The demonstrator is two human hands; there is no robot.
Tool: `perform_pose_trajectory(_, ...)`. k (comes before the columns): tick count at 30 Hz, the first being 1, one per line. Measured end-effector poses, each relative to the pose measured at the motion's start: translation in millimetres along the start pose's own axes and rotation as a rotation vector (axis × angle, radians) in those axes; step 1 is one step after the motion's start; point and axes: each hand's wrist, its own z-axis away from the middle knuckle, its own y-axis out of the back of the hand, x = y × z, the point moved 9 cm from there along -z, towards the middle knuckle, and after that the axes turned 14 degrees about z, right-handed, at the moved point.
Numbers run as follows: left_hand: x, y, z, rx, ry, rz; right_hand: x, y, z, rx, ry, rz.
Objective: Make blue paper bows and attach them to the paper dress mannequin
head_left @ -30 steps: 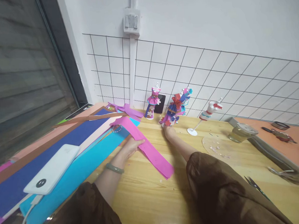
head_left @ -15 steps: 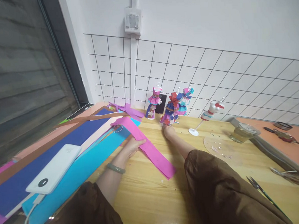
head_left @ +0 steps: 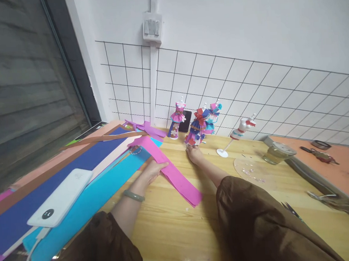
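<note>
My left hand (head_left: 153, 171) grips the near side of a bright pink strip of fabric or paper (head_left: 180, 181), thumb on top, and the strip slants across the wooden table. Farther off, my right hand (head_left: 195, 153) is closed at the foot of a small dress form in a red, blue and pink layered dress (head_left: 198, 123); its fingertips are partly hidden. Just behind it is another form with a pink and turquoise outfit (head_left: 213, 115). A form in a pink top and purple skirt (head_left: 176, 120) stands to the left. The white form with red trim (head_left: 242, 127) stands to the right.
Coloured sheets (head_left: 105, 157) cover the left side, with a white power bank (head_left: 61, 196) and cable on them. A dark phone (head_left: 185, 121) leans by the wall grid. A clear cup (head_left: 278, 153), a round disc with small bits (head_left: 249, 171) and scissors (head_left: 292, 210) lie right.
The whole view has shifted slightly, with things sitting a little further left. Both hands keep the same places on the pink strip and the dress form.
</note>
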Motion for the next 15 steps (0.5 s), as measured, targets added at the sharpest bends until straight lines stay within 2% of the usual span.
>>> perform_pose_trajectory(4,2.2,-1.5,0.5,-0.004,-0.020,0.003,-5.7,10.8,9.8,0.027,0.003,0.033)
perform_pose_trajectory(9,4.8,-0.8,2.4,0.059,-0.024,0.011,-11.8,24.5,28.1,0.025,0.065,0.034)
perform_pose_trajectory(15,10.3,-6.0,5.5,0.025,-0.048,0.022,-9.6,32.4,69.6,-0.072,0.190,-0.021)
